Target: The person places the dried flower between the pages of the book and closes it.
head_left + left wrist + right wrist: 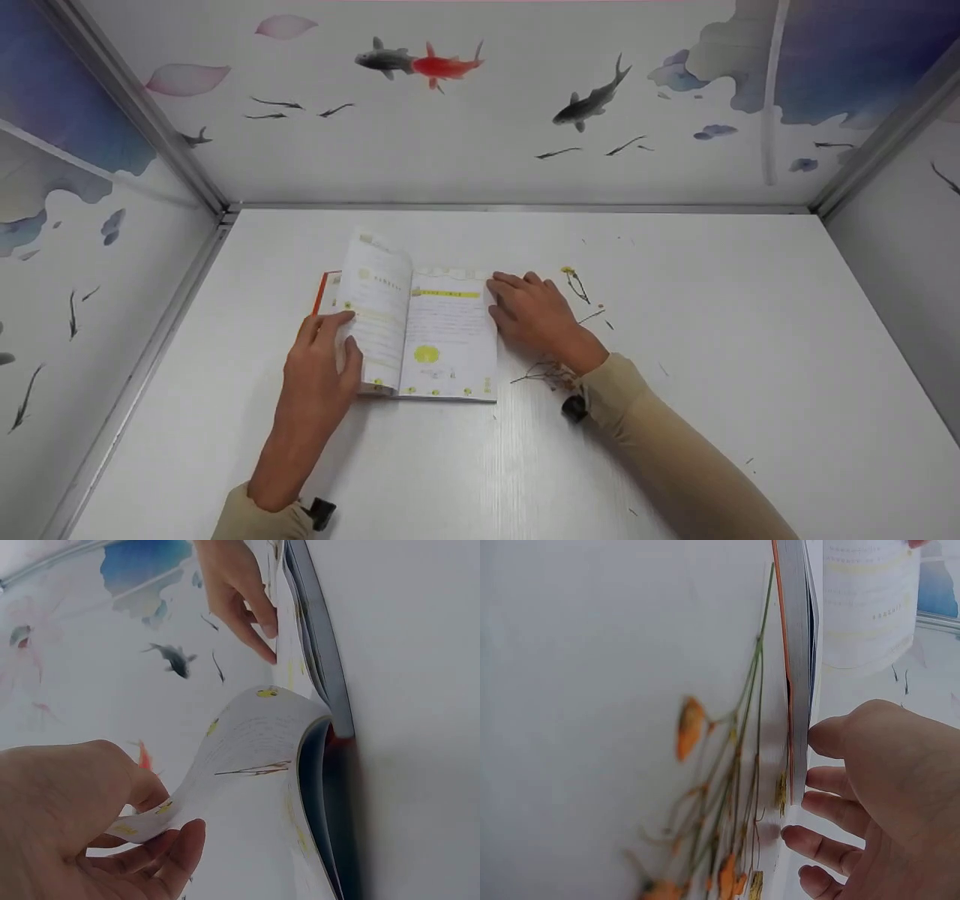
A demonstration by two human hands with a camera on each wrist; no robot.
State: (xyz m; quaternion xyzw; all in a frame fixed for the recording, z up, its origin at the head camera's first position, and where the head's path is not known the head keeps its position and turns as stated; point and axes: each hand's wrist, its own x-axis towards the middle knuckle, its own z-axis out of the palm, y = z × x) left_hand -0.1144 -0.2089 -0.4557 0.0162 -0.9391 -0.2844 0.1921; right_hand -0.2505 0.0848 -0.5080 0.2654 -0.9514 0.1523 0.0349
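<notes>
An open book [450, 330] with an orange-red cover edge lies on the white table. One white page [375, 300] stands raised on its left side. My left hand [319, 367] pinches that page's outer edge between thumb and fingers, and the page [251, 720] bows in the left wrist view. Thin brown stem-like strands [255, 768] show against it. With its fingers loosely bent, my right hand [536, 311] touches the book's right edge. A bunch of dried flowers with orange buds [690, 727] and green-brown stems lies beside the book, partly under the right wrist in the head view.
A small yellow flower [568, 271] on a stem lies beyond the right hand. Loose bits of stem [592, 315] are scattered on the table's right side. Panels painted with fish [592, 101] enclose the table [735, 322] at the back and sides.
</notes>
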